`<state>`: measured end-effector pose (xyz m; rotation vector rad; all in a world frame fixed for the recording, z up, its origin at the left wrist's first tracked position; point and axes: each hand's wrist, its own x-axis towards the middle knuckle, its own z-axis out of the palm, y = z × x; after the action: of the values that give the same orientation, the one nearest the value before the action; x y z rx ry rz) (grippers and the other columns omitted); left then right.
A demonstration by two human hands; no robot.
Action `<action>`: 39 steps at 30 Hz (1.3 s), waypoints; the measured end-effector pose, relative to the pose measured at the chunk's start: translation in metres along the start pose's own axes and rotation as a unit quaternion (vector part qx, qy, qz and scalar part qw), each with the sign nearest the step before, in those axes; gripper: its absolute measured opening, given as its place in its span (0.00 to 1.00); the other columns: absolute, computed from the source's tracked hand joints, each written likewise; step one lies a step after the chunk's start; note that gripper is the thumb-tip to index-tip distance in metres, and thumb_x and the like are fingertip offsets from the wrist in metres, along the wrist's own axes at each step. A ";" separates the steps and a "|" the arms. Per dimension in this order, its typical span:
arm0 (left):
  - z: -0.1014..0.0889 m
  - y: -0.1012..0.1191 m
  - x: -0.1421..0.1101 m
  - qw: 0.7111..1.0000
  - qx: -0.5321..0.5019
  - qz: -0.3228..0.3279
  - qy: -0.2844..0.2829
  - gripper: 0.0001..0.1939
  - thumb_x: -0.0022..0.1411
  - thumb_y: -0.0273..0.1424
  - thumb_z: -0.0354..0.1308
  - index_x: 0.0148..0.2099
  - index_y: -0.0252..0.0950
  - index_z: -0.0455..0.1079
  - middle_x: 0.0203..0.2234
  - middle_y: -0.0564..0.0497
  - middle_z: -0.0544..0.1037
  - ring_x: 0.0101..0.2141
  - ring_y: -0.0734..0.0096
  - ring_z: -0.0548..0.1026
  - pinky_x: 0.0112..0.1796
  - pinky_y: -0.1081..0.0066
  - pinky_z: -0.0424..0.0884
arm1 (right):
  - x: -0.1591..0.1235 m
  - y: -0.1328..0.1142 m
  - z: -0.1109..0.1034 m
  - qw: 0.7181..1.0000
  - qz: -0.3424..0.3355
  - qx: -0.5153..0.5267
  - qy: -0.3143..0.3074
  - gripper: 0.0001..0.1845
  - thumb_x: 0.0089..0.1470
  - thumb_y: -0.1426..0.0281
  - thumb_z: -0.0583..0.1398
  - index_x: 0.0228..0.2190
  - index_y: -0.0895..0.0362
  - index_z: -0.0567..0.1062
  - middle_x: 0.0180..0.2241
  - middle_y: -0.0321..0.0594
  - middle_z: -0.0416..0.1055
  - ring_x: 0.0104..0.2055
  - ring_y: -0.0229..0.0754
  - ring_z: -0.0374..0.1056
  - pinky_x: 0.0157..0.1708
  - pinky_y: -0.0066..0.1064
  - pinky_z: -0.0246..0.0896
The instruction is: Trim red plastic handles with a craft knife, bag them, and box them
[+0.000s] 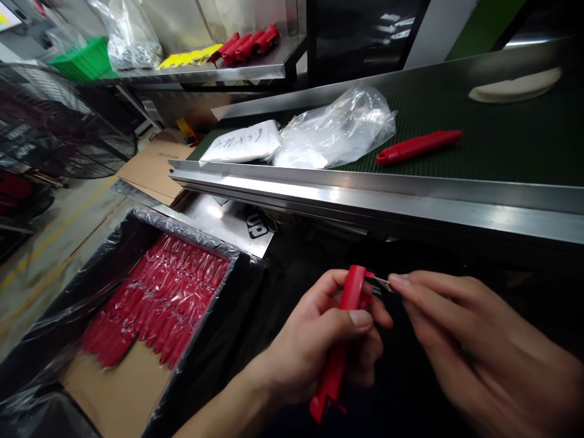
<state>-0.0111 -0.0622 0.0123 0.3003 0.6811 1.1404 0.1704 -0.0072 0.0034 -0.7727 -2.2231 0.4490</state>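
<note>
My left hand (319,340) is closed around a red plastic handle (340,347), which stands nearly upright with its top end by my thumb. My right hand (465,347) pinches a small thin metal piece (382,282) between its fingertips, touching the top of the handle. Both hands are low in the head view, in front of a dark cloth. Another red handle (417,146) lies on the green conveyor belt (511,140) beyond them.
A plastic-lined cardboard box (114,389) at lower left holds several red handles (152,304). Clear plastic bags (337,128) and a white packet (241,143) lie on the belt, behind its steel rail (365,198). A shelf (205,72) behind carries more red handles, a green bin and a bag.
</note>
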 end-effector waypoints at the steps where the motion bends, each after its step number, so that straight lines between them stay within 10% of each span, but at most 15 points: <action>1: -0.001 0.000 0.000 1.000 -0.011 -0.007 -0.010 0.15 0.59 0.31 0.63 0.46 0.38 0.63 0.37 0.50 0.73 0.22 0.81 0.69 0.19 0.81 0.66 | 0.001 0.000 0.001 1.000 -0.003 0.002 -0.002 0.22 0.61 0.79 0.57 0.55 0.56 0.72 0.51 0.42 0.69 0.49 0.41 0.68 0.47 0.34 0.63; 14: -0.004 -0.008 0.001 0.990 -0.073 -0.019 -0.119 0.14 0.60 0.30 0.60 0.48 0.37 0.64 0.37 0.46 0.74 0.21 0.79 0.71 0.18 0.80 0.69 | 0.002 0.004 0.003 0.998 0.060 0.001 0.031 0.20 0.60 0.78 0.59 0.53 0.53 0.75 0.50 0.38 0.71 0.48 0.39 0.70 0.49 0.30 0.63; 39: 0.006 -0.005 -0.002 0.979 -0.164 -0.092 -0.079 0.13 0.63 0.38 0.53 0.45 0.35 0.67 0.31 0.47 0.72 0.19 0.78 0.71 0.16 0.82 0.68 | -0.006 0.009 -0.007 0.995 -0.048 -0.087 -0.015 0.37 0.60 0.79 0.58 0.65 0.43 0.58 0.48 0.45 0.69 0.48 0.52 0.67 0.44 0.45 0.59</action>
<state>-0.0041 -0.0659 0.0144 0.0446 0.3650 1.0186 0.1820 -0.0035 0.0002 -0.7491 -2.3382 0.2250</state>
